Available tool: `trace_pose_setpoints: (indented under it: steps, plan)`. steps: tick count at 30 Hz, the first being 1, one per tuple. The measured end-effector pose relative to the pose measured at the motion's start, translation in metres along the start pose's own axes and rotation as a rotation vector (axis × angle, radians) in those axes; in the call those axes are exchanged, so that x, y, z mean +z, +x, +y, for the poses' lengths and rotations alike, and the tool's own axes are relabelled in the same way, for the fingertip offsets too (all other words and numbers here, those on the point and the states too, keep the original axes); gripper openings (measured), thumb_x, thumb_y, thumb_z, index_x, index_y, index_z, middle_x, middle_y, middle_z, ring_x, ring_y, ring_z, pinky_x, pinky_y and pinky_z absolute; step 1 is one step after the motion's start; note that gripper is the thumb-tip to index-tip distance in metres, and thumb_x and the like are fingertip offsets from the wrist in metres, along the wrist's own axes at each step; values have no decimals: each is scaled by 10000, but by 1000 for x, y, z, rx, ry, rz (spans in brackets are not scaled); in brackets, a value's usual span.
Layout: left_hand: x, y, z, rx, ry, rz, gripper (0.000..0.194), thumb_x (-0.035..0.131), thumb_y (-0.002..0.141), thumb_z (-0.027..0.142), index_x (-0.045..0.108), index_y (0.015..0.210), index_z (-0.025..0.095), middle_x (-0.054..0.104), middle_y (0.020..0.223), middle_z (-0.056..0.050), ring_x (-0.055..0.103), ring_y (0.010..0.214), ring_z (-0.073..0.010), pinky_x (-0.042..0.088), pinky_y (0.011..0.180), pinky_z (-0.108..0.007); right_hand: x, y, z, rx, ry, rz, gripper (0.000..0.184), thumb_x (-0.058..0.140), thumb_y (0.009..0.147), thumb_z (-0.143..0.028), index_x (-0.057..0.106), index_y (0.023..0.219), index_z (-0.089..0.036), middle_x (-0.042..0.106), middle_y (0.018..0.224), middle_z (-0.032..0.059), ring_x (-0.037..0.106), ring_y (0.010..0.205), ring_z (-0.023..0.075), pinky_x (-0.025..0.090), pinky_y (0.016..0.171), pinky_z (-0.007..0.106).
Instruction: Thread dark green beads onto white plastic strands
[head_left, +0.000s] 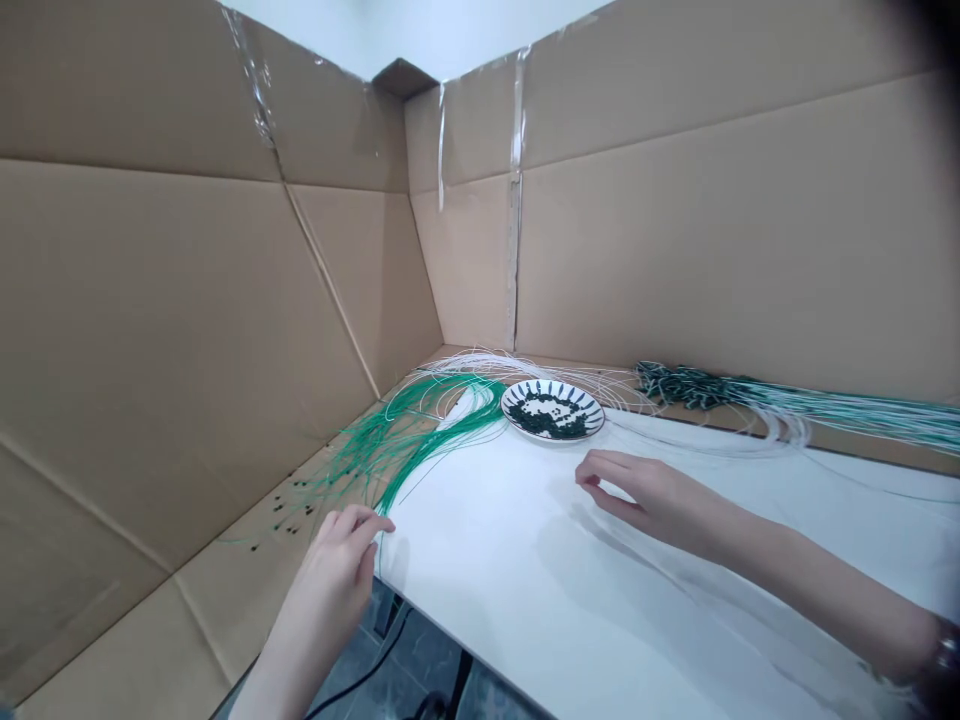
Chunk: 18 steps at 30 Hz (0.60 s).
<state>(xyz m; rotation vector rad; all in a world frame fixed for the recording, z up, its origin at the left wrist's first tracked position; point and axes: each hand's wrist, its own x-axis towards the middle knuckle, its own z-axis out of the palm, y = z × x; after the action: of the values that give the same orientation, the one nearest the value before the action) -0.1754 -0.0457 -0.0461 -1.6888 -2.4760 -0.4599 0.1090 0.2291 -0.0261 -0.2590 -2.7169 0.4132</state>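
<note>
My left hand [341,560] is at the table's near left edge, its fingers curled and the fingertips beside the lower end of a bundle of thin green strands [420,450]. Whether a strand lies between those fingers cannot be made out. Over the white tabletop [495,560], my right hand [630,490] has thumb and fingers drawn together in a pinch; anything in it is too small to see. Beyond it stands a striped plate [553,385] holding many small dark green pieces [551,425].
Cardboard walls [712,220] enclose the back and left. Long white strands [487,358] curve behind the plate. At the back right lies a bundle of green and white strands [847,405] with dark green ends [682,387]. Small dark-tipped strands [292,510] lie on cardboard at left.
</note>
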Motion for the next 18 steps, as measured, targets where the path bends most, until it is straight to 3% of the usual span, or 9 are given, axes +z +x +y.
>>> trace_pose_setpoints:
  steps: [3, 7, 9, 14, 18]
  plan:
    - [4, 21, 7, -96, 74, 9, 228, 500, 973, 135, 720, 1026, 160, 731, 1043, -99, 666, 1019, -267, 540, 903, -453, -7, -6, -10, -43, 47, 117, 132, 457, 1017, -200, 573, 960, -232, 693, 899, 41, 674, 779, 195, 501, 682, 312]
    - [14, 47, 18, -147, 179, -13, 87, 636, 960, 220, 708, 966, 173, 732, 1033, -45, 680, 1032, -238, 541, 912, -468, -22, -20, -32, -90, 80, 307, 99, 504, 1021, -171, 549, 1018, -260, 682, 892, 11, 670, 781, 156, 498, 697, 260]
    - [17, 54, 22, -158, 218, -25, 93, 653, 954, 242, 703, 925, 169, 735, 1007, -38, 689, 1007, -230, 553, 897, -458, -31, -28, -45, -108, 91, 329, 153, 525, 1004, -128, 546, 1039, -275, 680, 887, -8, 670, 762, 134, 497, 684, 226]
    - [21, 60, 21, -219, 282, -19, 163, 647, 958, 234, 672, 818, 156, 728, 915, -24, 705, 924, -208, 569, 856, -430, -48, -42, -70, -33, 170, 126, 171, 510, 990, -112, 552, 1015, -276, 679, 924, -4, 672, 791, 134, 517, 713, 218]
    - [8, 67, 28, -249, 219, -23, 215, 611, 972, 170, 630, 757, 161, 686, 741, 25, 701, 724, -164, 571, 720, -345, -55, -40, -74, 128, 305, -33, 173, 504, 954, -107, 571, 941, -266, 677, 999, 1, 664, 887, 148, 528, 803, 243]
